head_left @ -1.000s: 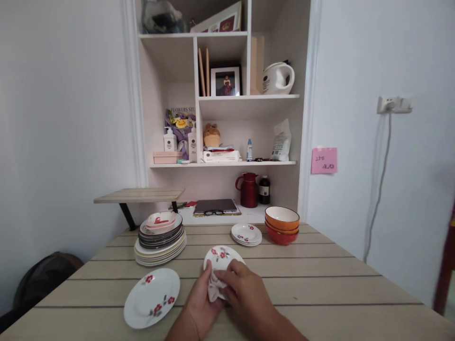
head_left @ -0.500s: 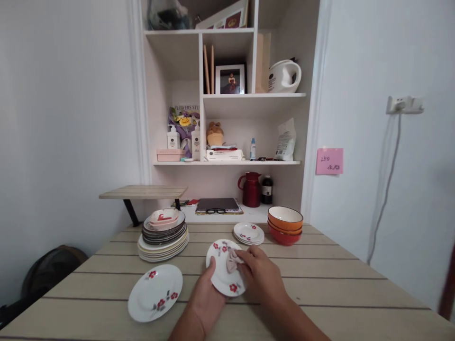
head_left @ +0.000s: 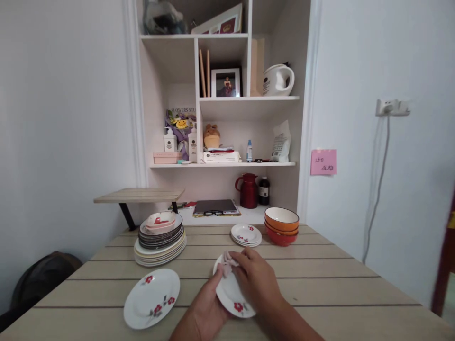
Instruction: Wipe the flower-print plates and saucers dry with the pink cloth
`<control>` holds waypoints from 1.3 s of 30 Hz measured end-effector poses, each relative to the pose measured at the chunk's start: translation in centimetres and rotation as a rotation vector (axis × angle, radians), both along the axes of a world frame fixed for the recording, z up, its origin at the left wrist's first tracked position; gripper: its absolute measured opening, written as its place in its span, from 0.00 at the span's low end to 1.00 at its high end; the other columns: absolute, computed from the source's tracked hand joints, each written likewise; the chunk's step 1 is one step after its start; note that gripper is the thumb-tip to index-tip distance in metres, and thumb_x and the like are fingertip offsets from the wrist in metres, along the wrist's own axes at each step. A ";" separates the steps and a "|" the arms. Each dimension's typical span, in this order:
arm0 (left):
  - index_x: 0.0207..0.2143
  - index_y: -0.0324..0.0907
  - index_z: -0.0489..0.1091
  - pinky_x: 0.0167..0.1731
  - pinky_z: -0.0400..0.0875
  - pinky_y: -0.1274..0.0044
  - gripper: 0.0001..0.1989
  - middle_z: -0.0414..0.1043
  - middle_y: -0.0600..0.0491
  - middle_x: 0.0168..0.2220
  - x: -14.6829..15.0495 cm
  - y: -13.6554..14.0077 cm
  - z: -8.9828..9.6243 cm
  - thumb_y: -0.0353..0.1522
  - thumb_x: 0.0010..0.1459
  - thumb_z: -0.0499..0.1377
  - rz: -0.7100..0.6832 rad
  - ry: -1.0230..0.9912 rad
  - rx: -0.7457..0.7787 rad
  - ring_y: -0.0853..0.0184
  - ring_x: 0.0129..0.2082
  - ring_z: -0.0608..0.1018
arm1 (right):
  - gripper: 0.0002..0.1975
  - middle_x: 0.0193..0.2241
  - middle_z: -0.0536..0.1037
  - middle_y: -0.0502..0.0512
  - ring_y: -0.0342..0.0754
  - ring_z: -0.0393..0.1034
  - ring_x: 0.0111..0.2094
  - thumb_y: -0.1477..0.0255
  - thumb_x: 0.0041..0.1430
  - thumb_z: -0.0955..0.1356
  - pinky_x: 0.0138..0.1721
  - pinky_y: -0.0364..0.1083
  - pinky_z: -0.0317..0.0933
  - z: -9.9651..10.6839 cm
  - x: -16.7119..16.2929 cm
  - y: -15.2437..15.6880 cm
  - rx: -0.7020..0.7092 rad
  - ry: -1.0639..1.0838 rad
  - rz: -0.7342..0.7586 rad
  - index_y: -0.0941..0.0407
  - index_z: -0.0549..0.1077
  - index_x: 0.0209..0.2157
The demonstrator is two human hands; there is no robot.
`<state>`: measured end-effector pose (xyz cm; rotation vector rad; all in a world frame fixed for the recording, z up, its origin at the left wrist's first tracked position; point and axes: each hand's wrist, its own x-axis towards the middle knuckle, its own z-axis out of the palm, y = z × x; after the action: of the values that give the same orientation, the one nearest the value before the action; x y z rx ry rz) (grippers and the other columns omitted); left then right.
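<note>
My left hand [head_left: 209, 303] grips the lower left rim of a white plate [head_left: 229, 290] with red flowers, its thumb on the upper face and its fingers underneath. The plate is tilted above the table. My right hand [head_left: 256, 279] is closed on a pale pinkish cloth [head_left: 227, 263], pressing it on the plate's upper part near the left thumb. Left of my hands, a larger white flowered plate [head_left: 142, 298] lies flat on the table. Beyond my hands sits a short stack of small flowered plates [head_left: 246, 234].
On the left stands a tall stack of plates [head_left: 161, 246] topped by a small dish [head_left: 160, 219]. Orange and red bowls [head_left: 281, 227] are stacked at the right. Behind the wooden table [head_left: 320, 289] are a laptop [head_left: 215, 206], a red jug [head_left: 248, 192] and shelves [head_left: 249, 164].
The cloth and my right hand have moved to the plate's upper left edge, beside my left thumb. The held plate has shifted slightly down and right in view.
</note>
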<state>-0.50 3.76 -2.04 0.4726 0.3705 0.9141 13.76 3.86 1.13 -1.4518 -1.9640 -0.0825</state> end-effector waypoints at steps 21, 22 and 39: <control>0.52 0.38 0.69 0.45 0.68 0.68 0.24 0.78 0.44 0.43 -0.5 0.3 0.3 0.44 0.58 0.58 0.031 0.001 -0.040 0.57 0.43 0.78 | 0.14 0.41 0.74 0.54 0.51 0.65 0.44 0.69 0.61 0.65 0.43 0.48 0.53 0.2 -1.3 -0.9 0.030 -0.034 0.098 0.43 0.75 0.48; 0.54 0.39 0.68 0.46 0.67 0.67 0.25 0.78 0.44 0.45 -0.4 0.2 0.4 0.44 0.58 0.57 0.005 0.005 -0.031 0.56 0.45 0.78 | 0.15 0.40 0.74 0.55 0.52 0.65 0.44 0.69 0.61 0.65 0.44 0.48 0.53 0.4 -0.9 -0.6 0.047 -0.030 0.068 0.43 0.74 0.48; 0.50 0.32 0.70 0.34 0.71 0.73 0.24 0.79 0.42 0.36 -1.6 0.7 0.7 0.41 0.57 0.60 0.182 0.074 -0.053 0.58 0.37 0.80 | 0.12 0.37 0.75 0.51 0.49 0.66 0.40 0.70 0.58 0.66 0.41 0.46 0.53 -0.4 -2.6 -2.0 -0.028 -0.039 0.231 0.44 0.76 0.43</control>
<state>-2.13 4.47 -1.34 0.4297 0.5106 1.0625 11.18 1.83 0.71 -1.2384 -2.1580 0.0199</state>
